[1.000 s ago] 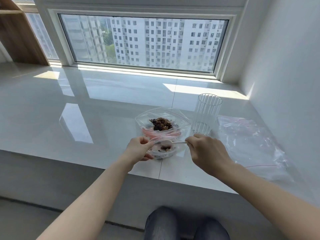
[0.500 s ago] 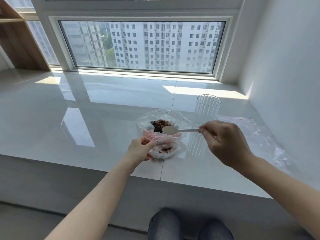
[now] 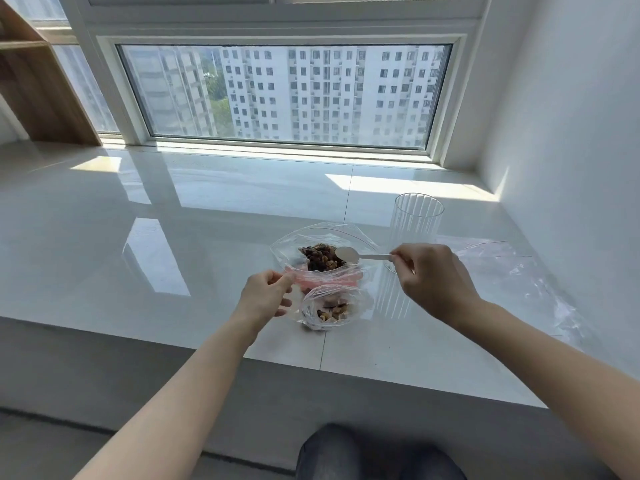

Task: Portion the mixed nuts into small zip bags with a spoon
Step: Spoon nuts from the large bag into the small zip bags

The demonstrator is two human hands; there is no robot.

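The right hand point(image 3: 434, 282) pinches a white plastic spoon point(image 3: 363, 255), its empty bowl over the large clear bag of mixed nuts point(image 3: 320, 257). The left hand point(image 3: 265, 296) pinches open the small, partly filled zip bag point(image 3: 329, 308) nearer the person. Next, likely another scoop.

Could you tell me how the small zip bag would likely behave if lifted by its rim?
The small zip bag is thin film, so it would probably sag. Its few nuts suggest it is light. With its mouth open, pinched by the left hand, tilting might spill them.
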